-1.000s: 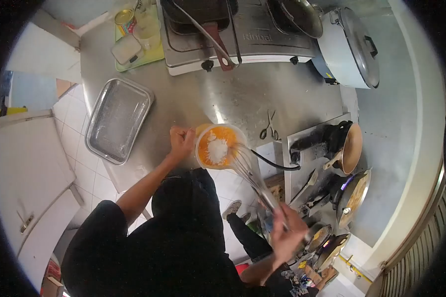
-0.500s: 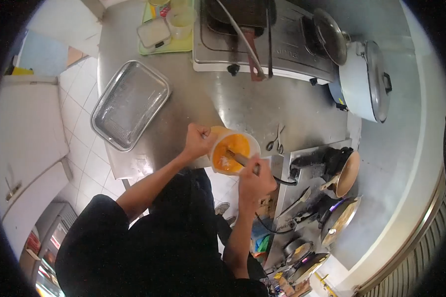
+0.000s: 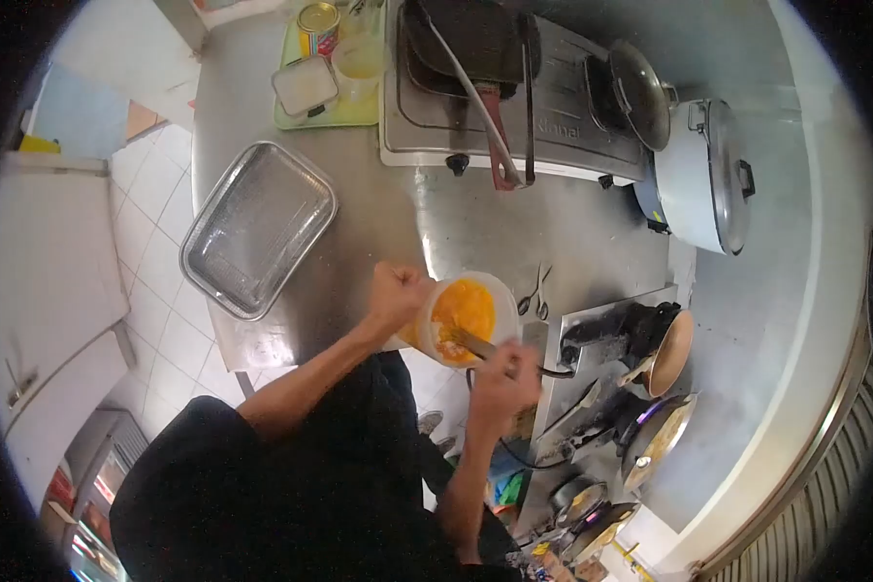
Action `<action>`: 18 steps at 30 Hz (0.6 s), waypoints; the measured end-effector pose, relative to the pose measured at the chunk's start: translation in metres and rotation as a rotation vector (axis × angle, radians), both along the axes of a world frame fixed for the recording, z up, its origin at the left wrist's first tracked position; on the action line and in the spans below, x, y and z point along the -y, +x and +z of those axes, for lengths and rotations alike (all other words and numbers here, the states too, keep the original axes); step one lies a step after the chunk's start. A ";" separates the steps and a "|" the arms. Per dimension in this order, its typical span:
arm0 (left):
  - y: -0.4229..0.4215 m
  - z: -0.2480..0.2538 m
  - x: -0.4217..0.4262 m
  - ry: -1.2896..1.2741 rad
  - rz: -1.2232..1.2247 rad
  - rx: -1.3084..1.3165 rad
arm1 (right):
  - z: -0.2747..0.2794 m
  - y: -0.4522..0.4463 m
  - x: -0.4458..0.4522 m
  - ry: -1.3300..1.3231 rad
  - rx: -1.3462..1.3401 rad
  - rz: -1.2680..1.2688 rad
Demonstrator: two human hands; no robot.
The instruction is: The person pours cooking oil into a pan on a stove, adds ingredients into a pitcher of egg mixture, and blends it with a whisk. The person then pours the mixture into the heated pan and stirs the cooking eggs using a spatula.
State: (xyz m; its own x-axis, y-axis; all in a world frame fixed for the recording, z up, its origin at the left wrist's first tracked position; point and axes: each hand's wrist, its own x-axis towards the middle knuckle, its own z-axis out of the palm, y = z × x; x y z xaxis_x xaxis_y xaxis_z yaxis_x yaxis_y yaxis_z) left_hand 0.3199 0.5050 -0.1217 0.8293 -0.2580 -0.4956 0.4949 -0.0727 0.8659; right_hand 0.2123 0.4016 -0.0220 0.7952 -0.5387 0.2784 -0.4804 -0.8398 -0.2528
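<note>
My left hand point(image 3: 398, 295) is closed around the handle side of a translucent plastic jug point(image 3: 506, 308). The jug is tipped toward me just off the table's front edge, and a yellow-orange liquid point(image 3: 466, 307) that looks like beaten egg lies in it. In my right hand point(image 3: 507, 386) is a fork-like metal utensil point(image 3: 477, 344), its far end down in the liquid among some paler bits. My right hand looks slightly blurred. Behind and left of the jug, a rectangular foil tray point(image 3: 260, 228) rests on the steel table point(image 3: 378, 218).
Black-handled scissors point(image 3: 533, 299) lie right of the jug. A gas stove point(image 3: 563, 126) with a grill pan point(image 3: 475, 44) and tongs point(image 3: 466, 82) stands at the back, beside a large white pot point(image 3: 689, 179). A green tray point(image 3: 359, 118) holds containers. Several frying pans point(image 3: 669, 354) sit on burners at right.
The whole view has shifted, so the table's things appear a little lower. The jug shows slightly lower and to the right, and the utensil has swung to a flatter angle inside it.
</note>
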 end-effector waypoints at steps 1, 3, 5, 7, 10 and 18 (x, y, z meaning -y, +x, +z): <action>-0.003 0.001 0.002 0.008 -0.008 0.053 | 0.000 -0.002 -0.002 -0.051 -0.002 0.027; -0.011 0.007 0.001 0.007 -0.014 0.098 | 0.028 -0.003 -0.004 0.066 -0.260 -0.049; -0.008 0.017 -0.007 0.021 0.009 0.051 | 0.059 0.001 -0.010 0.227 0.217 -0.348; -0.017 0.030 -0.009 -0.043 -0.019 0.055 | 0.040 -0.008 -0.009 0.062 0.338 -0.169; -0.013 0.027 -0.006 -0.093 -0.035 0.086 | 0.051 -0.013 -0.002 0.073 -0.138 -0.185; -0.018 0.039 -0.003 -0.102 -0.085 0.080 | 0.097 -0.003 -0.005 0.110 0.089 -0.247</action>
State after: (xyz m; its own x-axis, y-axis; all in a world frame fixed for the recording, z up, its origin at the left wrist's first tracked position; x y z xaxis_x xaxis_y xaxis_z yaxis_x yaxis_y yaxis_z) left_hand 0.3015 0.5083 -0.0825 0.8379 -0.3751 -0.3964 0.4199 -0.0210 0.9073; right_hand 0.2090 0.4067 0.0752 0.6111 -0.7439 0.2704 -0.6390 -0.6653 -0.3862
